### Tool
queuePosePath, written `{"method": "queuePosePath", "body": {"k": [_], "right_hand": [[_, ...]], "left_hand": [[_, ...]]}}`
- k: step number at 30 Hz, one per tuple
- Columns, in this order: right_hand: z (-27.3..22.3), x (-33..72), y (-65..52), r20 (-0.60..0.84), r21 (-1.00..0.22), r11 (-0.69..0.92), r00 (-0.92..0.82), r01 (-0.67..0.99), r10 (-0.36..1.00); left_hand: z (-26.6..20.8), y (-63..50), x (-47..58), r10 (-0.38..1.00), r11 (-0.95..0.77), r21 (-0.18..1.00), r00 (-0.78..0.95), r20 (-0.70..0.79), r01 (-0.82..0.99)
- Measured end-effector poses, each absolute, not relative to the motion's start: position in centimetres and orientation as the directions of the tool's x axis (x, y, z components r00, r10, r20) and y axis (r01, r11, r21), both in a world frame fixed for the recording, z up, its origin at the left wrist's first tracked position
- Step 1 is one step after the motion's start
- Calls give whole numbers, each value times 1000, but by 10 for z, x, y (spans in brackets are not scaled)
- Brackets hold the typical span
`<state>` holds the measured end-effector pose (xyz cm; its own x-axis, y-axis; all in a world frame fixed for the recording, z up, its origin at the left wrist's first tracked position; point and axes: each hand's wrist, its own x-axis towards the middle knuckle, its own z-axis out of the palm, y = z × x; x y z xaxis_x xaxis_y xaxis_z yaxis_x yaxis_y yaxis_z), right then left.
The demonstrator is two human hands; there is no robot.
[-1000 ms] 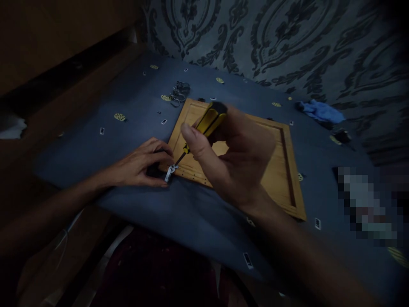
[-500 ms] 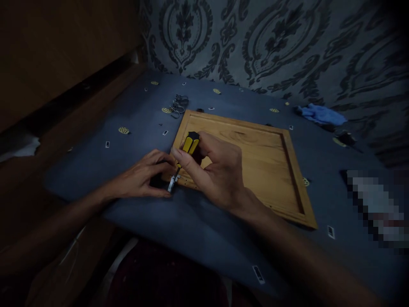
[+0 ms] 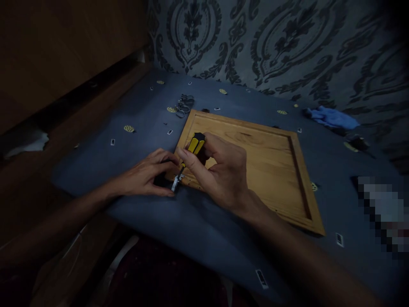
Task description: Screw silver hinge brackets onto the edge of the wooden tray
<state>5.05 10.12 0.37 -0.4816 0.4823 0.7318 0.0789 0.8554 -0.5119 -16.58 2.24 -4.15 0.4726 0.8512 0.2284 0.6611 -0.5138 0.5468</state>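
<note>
My right hand [image 3: 220,172] grips a yellow and black screwdriver [image 3: 194,146], its tip down on a small metal hinge [image 3: 177,181] at the near left corner of a wooden framed panel [image 3: 255,157]. My left hand [image 3: 145,175] lies flat on the blue cloth beside that corner, fingertips pinching the hinge against the panel's edge. The screwdriver's shaft is mostly hidden between my fingers.
The panel lies on a blue patterned cloth [image 3: 137,128] over a table. A bunch of metal hinges [image 3: 183,104] sits beyond the panel's far left corner. A blue rag [image 3: 332,117] lies at the back right. Patterned wallpaper is behind, a wooden cabinet on the left.
My right hand lowered from a raised, tilted grip and brought the screwdriver nearly upright over the hinge. My left hand stayed on the hinge. The view shifted slightly.
</note>
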Motion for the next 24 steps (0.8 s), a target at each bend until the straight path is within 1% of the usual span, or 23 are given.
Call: {"method": "queuePosePath", "body": {"k": [6,8,12,16,19,21,24], "right_hand": [[4,51,101,724,-524,849,-488,71,488],[6,52,102,679,-574,817,-527,52,511],[13,55,105,541,-712,703,-631,8,556],[25,61,113,421,-787,617,-748,-21,512],[33,67,117,324,-825,564,-846,-34,423],[35,69,118,305,-827,562,-867,-35,395],[33,70,118,338,-798,602,-839,-16,426]], "left_hand": [[-42,23,-165,859,-504,556,453,240,661],[-43,23,-165,856,-509,551,457,243,661],[-44,24,-165,854,-512,551,459,244,659],[-44,23,-166,843,-532,546,469,264,647],[-44,23,-166,834,-544,543,481,270,640],[-43,23,-166,840,-534,544,478,257,648],[-42,23,-165,847,-524,548,468,253,652]]}}
